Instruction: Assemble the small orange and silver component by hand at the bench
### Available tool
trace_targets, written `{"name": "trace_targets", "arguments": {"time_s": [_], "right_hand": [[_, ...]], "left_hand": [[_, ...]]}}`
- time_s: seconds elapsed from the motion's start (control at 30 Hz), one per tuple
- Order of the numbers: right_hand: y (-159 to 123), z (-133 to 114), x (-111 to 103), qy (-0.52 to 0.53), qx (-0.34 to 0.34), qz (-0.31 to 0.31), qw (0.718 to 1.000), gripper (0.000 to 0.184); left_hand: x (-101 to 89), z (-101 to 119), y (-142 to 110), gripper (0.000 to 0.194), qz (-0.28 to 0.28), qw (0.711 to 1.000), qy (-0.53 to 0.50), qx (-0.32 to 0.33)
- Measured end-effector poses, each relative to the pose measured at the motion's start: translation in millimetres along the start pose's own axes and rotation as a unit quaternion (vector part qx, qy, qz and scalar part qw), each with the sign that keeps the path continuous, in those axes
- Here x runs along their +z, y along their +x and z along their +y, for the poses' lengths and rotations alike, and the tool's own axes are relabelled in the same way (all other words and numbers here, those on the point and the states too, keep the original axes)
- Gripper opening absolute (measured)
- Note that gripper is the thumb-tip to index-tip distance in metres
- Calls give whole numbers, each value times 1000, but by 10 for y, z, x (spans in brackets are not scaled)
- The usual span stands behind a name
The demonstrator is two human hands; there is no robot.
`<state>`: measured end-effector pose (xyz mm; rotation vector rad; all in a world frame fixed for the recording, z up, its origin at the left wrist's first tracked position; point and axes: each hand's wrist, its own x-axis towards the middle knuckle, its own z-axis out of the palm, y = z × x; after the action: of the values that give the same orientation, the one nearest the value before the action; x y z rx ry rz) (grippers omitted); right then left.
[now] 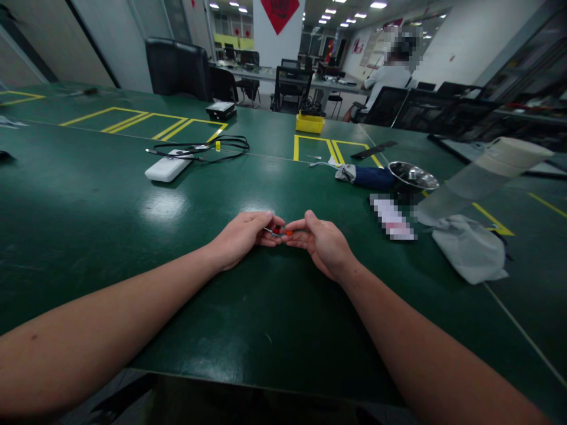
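Observation:
My left hand (241,236) and my right hand (325,242) meet fingertip to fingertip over the green table (248,319). Pinched in my left fingers is a small dark red piece (277,229) with a thin, shiny metal-looking part sticking out beside the thumb. A small orange piece (289,232) sits between my right thumb and fingers, close against the red one. Whether the two pieces are joined cannot be made out, and the fingers hide most of both.
A white power bank (166,169) lies beyond my left hand, near a coiled black cable (230,141). Rightward are a phone (392,218), a metal bowl (414,175), a translucent cylinder (478,177) and a grey pouch (472,248). Behind stands a yellow bin (309,124); a person (387,79) sits farther back.

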<state>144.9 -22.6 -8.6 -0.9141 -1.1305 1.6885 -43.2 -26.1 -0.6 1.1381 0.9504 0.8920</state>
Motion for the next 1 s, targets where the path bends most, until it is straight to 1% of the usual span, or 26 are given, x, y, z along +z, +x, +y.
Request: {"name": "trace_targets", "arguments": {"time_s": [0.1, 0.4, 0.63, 1.0], "right_hand": [[-2, -2, -1, -1, 1, 2, 1000, 43], [-5, -6, 4, 3, -4, -1, 1000, 49], [2, 0, -2, 2, -7, -4, 1000, 51], [-13, -19, 9, -2, -6, -4, 1000, 48]], "left_hand": [[8, 14, -4, 37, -3, 1000, 0, -1], [-4, -9, 10, 42, 2, 1000, -14, -2], [-13, -20, 15, 43, -7, 1000, -13, 2], [-12, -12, 8, 42, -9, 1000, -2, -1]]}}
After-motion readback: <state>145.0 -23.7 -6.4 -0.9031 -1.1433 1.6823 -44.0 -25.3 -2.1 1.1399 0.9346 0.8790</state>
